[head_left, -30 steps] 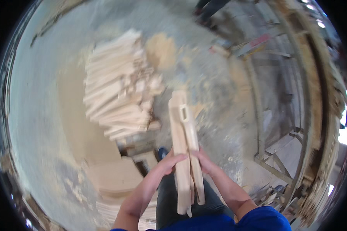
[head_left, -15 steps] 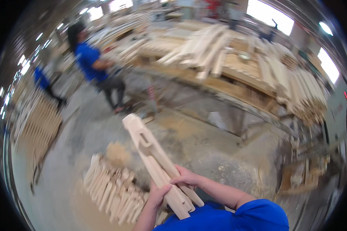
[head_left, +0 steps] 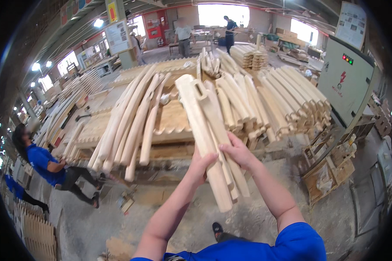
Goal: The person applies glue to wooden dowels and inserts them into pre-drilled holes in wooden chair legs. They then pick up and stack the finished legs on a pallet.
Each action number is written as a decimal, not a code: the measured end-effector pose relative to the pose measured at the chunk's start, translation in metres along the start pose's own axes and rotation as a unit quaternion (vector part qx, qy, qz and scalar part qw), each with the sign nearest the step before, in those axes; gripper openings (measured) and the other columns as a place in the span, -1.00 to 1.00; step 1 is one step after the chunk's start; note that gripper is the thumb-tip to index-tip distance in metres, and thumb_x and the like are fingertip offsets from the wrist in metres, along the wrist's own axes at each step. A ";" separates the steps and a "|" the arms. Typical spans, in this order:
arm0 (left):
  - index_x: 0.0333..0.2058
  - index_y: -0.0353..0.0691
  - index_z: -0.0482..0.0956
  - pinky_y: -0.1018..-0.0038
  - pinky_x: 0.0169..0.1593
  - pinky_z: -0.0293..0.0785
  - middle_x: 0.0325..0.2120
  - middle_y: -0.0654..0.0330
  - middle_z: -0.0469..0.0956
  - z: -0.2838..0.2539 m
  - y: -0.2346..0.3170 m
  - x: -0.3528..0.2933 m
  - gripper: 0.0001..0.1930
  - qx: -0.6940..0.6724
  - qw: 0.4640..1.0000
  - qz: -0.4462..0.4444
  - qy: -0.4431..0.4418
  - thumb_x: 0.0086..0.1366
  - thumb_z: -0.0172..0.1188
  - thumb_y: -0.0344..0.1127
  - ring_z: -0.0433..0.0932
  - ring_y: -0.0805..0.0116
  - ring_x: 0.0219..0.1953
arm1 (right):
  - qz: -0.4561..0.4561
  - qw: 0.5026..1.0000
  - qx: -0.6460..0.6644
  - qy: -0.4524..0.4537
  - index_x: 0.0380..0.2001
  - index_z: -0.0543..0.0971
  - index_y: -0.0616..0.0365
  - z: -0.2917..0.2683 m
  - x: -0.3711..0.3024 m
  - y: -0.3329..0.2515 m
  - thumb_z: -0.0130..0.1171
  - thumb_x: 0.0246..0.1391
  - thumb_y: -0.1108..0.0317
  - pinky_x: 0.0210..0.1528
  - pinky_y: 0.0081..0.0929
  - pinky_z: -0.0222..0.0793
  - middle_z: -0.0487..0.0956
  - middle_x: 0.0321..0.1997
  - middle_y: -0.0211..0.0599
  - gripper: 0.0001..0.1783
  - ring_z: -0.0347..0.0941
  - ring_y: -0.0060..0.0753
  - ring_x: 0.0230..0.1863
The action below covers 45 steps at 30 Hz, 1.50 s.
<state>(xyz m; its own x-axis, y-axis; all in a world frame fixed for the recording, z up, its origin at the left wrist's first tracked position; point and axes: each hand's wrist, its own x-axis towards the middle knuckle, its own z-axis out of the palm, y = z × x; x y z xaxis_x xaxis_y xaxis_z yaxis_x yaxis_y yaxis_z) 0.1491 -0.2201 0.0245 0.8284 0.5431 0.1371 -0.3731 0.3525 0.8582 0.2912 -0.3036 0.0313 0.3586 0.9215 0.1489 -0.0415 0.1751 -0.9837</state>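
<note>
Between both hands I hold a small bundle of pale shaped wooden pieces [head_left: 198,124], tilted with the far ends raised and the near ends toward me. One piece has an oblong slot near its far end. My left hand [head_left: 200,165] grips the bundle from the left, thumb on top. On the opposite side my right hand [head_left: 238,152] is closed round it, also thumb up. The fingers under the wood are hidden. Beyond the bundle stands a long worktable [head_left: 174,138] with a scalloped edge. Long curved wooden pieces [head_left: 128,117] lie across its left part.
More wooden lengths [head_left: 287,98] are stacked on the table's right part. A grey-green electrical cabinet [head_left: 345,80] stands at the right, with a wooden crate [head_left: 329,178] below. A co-worker in blue [head_left: 48,163] is at the left; other people [head_left: 230,32] stand far back.
My view has swung right and up to face the worktable. The held bundle has moved from above the floor pile to before the table, still in both hands.
</note>
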 end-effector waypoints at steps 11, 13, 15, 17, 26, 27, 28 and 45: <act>0.19 -0.21 0.08 0.20 -0.04 0.46 -0.01 -0.06 0.34 0.078 -0.016 0.330 -0.28 0.021 0.999 -0.027 -0.028 0.02 0.14 -0.26 0.47 0.10 -0.09 | 0.080 0.945 -0.250 0.194 0.04 0.36 0.22 -0.232 0.207 -0.066 0.08 0.01 0.25 -0.03 -0.40 0.37 0.50 -0.14 -0.14 -0.49 0.46 -0.29 -0.14; 0.26 -0.18 -0.05 0.14 0.09 0.32 0.10 -0.16 0.19 0.095 -0.039 0.346 -0.14 0.107 0.994 -0.010 -0.023 -0.01 0.17 -0.20 0.32 -0.03 0.07 | 0.081 0.882 -0.380 0.267 0.05 0.37 0.20 -0.270 0.223 -0.055 0.07 0.01 0.24 0.01 -0.35 0.36 0.51 -0.11 -0.04 -0.49 0.46 -0.21 -0.11; 0.30 -0.16 -0.16 0.09 0.20 0.15 0.18 -0.25 0.06 0.105 -0.064 0.352 -0.02 0.306 0.952 -0.001 -0.020 -0.04 0.20 -0.15 0.14 -0.12 0.20 | 0.025 0.809 -0.500 0.309 0.06 0.39 0.14 -0.293 0.228 -0.040 0.04 0.02 0.22 0.07 -0.27 0.31 0.48 -0.03 0.02 -0.50 0.41 -0.12 0.00; 0.32 -0.15 -0.24 0.07 0.28 -0.04 0.22 -0.33 -0.06 0.096 -0.090 0.353 0.06 0.591 0.807 0.009 -0.010 -0.08 0.23 -0.09 -0.09 -0.17 0.30 | 0.020 0.726 -0.624 0.289 0.07 0.40 0.08 -0.292 0.237 -0.026 0.00 0.05 0.22 0.13 -0.17 0.24 0.43 0.08 0.00 -0.52 0.30 -0.07 0.15; 0.33 -0.13 -0.25 -0.21 0.26 -0.42 0.33 -0.11 -0.30 0.028 -0.073 0.310 -0.12 0.628 0.773 -0.083 -0.047 0.15 -0.20 0.21 -0.40 -0.06 0.37 | 0.092 0.548 -0.788 0.265 -0.09 0.52 0.04 -0.256 0.241 -0.031 -0.04 0.11 0.22 0.15 -0.04 0.18 0.34 0.17 -0.24 -0.67 0.21 -0.11 0.20; 0.32 -0.15 -0.20 -0.16 0.27 -0.32 0.31 -0.13 -0.19 0.029 -0.067 0.302 -0.14 0.622 0.778 -0.061 -0.065 0.16 -0.15 0.16 -0.30 -0.08 0.36 | 0.058 0.569 -0.773 0.275 -0.10 0.53 0.06 -0.242 0.250 -0.038 -0.01 0.10 0.22 0.14 -0.07 0.19 0.39 0.12 -0.20 -0.68 0.26 -0.15 0.17; 0.31 -0.17 -0.16 -0.11 0.28 -0.22 0.28 -0.15 -0.09 0.029 -0.060 0.288 -0.16 0.616 0.784 -0.040 -0.069 0.17 -0.11 0.11 -0.20 -0.09 0.34 | -0.078 0.656 -0.709 0.248 -0.07 0.51 0.07 -0.233 0.251 -0.050 0.01 0.10 0.20 0.12 -0.14 0.21 0.42 0.08 -0.20 -0.65 0.29 -0.20 0.13; -0.06 -0.27 0.46 0.19 -0.03 0.41 -0.18 -0.07 0.52 -0.145 -0.159 -0.630 -0.58 0.323 0.641 -0.378 0.584 0.07 0.05 -0.29 0.48 -0.03 -0.09 | 0.377 0.576 -0.243 -0.684 0.06 0.41 0.19 0.264 -0.152 0.244 0.01 0.13 0.38 -0.09 -0.53 0.35 0.53 -0.05 -0.29 -0.60 0.45 -0.48 -0.07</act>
<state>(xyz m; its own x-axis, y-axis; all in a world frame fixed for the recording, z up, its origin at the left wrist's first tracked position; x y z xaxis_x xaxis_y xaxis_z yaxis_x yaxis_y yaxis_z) -0.3739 -0.5080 -0.2698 -0.3486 0.7362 -0.5800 0.5148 0.6676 0.5379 -0.0194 -0.3100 -0.2049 -0.6740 0.1412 -0.7251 0.6801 -0.2647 -0.6837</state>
